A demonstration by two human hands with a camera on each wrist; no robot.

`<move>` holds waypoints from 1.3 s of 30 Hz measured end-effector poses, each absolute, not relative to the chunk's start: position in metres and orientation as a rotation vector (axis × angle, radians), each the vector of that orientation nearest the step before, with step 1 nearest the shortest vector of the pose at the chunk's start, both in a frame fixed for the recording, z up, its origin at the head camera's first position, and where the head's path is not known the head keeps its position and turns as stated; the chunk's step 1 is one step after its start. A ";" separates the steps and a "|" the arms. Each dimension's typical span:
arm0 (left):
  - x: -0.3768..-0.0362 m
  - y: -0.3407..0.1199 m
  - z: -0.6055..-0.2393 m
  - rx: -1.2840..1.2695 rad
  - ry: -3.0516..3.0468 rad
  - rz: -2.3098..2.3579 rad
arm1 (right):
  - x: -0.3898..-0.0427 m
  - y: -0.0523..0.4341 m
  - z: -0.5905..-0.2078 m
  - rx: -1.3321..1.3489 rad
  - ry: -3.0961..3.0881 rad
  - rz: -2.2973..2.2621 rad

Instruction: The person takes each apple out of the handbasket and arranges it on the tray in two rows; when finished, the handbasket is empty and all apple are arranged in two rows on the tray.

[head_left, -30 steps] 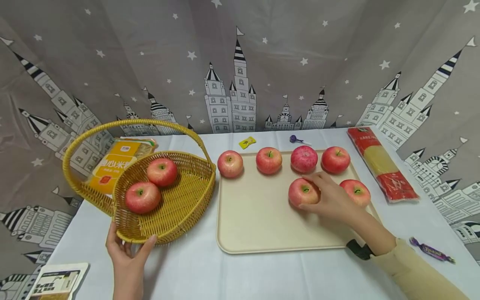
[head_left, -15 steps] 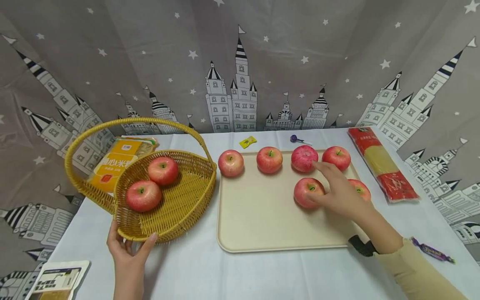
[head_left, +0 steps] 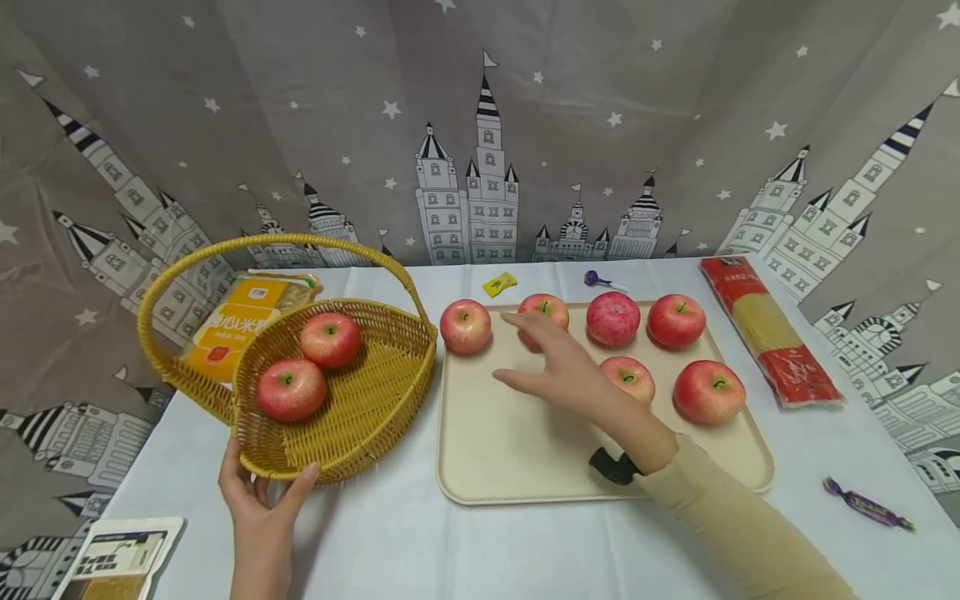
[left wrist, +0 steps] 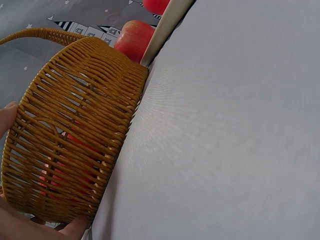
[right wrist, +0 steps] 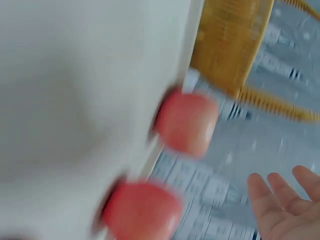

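Reaching leftward above the tray (head_left: 480, 467), the right hand (head_left: 558, 375) now hangs with its fingers spread and straight, holding nothing; a second ago it lay on the front-row apple (head_left: 628, 377) that sits just behind its wrist, and since then it has let go and swung toward the back row. Its fingertips now lie near the second apple (head_left: 546, 310) of that row, partly covering it in the head view, though whether they touch it cannot be told, and the right wrist view is too blurred to settle it. Left of that fruit stands another apple (head_left: 465, 326) at the tray's edge, while to the right two more sit in the back row and one in front near the right rim, all where they were. The left hand (head_left: 258, 508) still grips the near rim of the wicker basket (head_left: 360, 400), thumb and fingers curled round the weave, with two apples inside it as before. Around these on the white tabletop (head_left: 450, 550) lie a yellow packet behind the basket, a red noodle pack at the right and a wrapped sweet near the right sleeve.
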State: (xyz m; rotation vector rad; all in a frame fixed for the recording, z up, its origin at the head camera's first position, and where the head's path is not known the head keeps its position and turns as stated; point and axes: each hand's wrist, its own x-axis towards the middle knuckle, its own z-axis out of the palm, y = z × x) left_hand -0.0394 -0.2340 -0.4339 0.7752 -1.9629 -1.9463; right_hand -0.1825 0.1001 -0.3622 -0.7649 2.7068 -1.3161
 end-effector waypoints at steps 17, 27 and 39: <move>-0.038 -0.237 -0.430 0.736 -1.977 -1.951 | -0.184 -0.091 -0.374 -1.276 2.568 -0.961; -0.038 -0.236 -0.432 0.724 -1.968 -1.957 | -0.194 -0.147 -0.380 -1.160 2.529 -0.847; -0.040 -0.236 -0.434 0.752 -1.987 -1.949 | -0.194 -0.166 -0.385 -1.092 2.700 -0.536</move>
